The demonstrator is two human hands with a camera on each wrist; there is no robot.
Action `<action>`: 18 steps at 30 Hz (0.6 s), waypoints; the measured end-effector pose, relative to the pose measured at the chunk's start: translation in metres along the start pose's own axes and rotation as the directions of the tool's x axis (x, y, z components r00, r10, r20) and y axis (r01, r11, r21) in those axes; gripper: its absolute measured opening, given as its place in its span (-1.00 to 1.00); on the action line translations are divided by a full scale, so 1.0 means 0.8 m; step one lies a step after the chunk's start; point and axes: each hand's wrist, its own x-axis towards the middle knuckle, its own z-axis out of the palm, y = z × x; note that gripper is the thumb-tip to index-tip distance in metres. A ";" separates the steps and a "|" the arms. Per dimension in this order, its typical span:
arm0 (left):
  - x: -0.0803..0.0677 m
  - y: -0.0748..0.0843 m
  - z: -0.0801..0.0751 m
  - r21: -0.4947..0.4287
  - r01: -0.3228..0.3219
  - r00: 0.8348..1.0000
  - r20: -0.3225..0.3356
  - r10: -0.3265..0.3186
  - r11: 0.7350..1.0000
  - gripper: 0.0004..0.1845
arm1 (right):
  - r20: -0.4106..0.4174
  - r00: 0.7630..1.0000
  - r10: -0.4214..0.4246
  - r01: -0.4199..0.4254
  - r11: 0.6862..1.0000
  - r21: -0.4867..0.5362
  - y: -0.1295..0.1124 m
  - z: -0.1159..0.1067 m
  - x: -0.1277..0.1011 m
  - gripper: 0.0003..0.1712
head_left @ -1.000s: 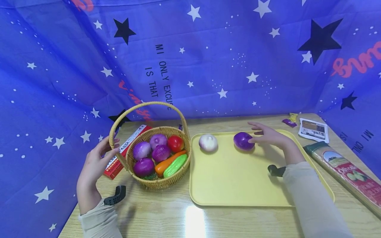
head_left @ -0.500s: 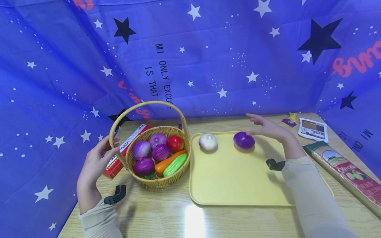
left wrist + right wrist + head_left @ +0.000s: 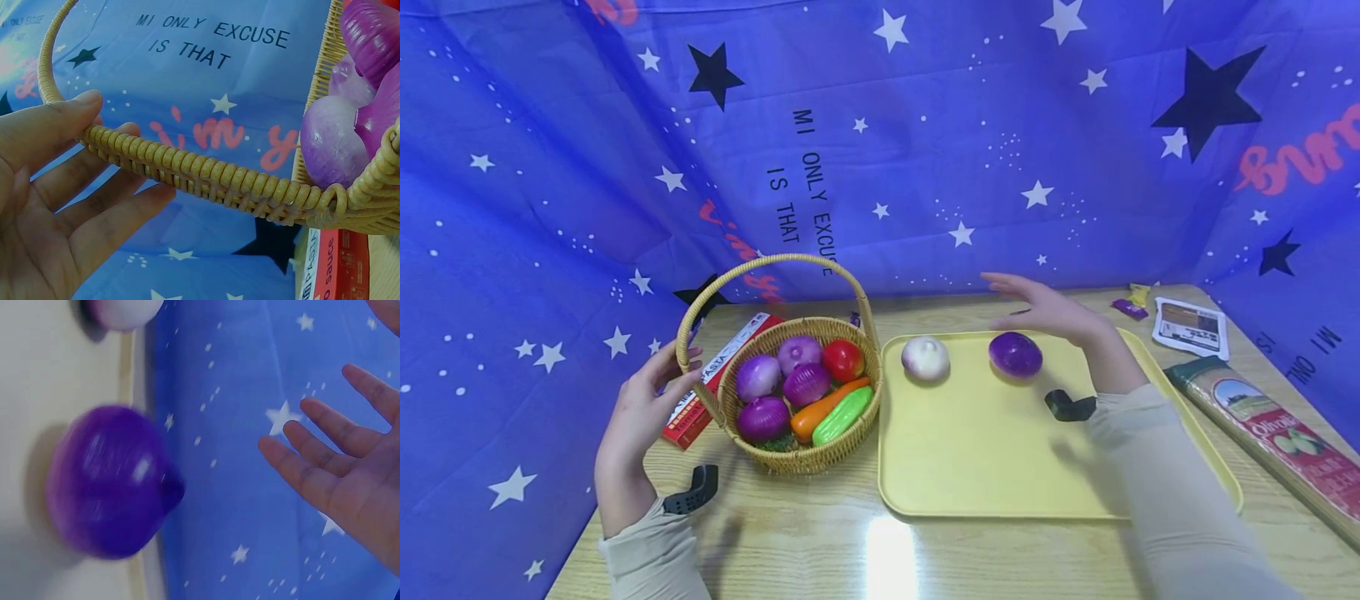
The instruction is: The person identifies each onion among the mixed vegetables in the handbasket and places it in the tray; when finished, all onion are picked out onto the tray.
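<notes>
My left hand [image 3: 636, 417] holds the side of the handle [image 3: 206, 178] of a wicker basket [image 3: 805, 463], thumb on one side and fingers on the other. Several purple onions [image 3: 763, 419], a tomato [image 3: 843, 362], an orange carrot-shaped vegetable [image 3: 820, 415] and a green vegetable [image 3: 843, 417] lie inside. On the yellow tray [image 3: 985, 475] sit a white-and-purple onion [image 3: 925, 359] and a dark purple onion [image 3: 1016, 356]. Fingers spread and holding nothing, my right hand [image 3: 1056, 312] hovers above the tray's back edge, apart from the dark onion [image 3: 112, 481].
A red pasta box [image 3: 688, 421] lies behind the basket's left side. Right of the tray are a bag of pasta [image 3: 1270, 433], a white packet [image 3: 1191, 327] and small wrapped candies [image 3: 1131, 305]. A blue star-printed cloth [image 3: 925, 167] closes off the back and sides.
My right hand has lifted off the dark purple onion and moved up and left over it. The onion stays on the tray. My left hand keeps its place on the basket handle.
</notes>
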 end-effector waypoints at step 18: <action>0.000 -0.001 -0.001 0.011 -0.022 1.000 -0.004 0.022 1.000 -0.46 | 0.126 0.976 -0.178 0.171 0.983 0.066 -0.054 0.044 0.036 -0.10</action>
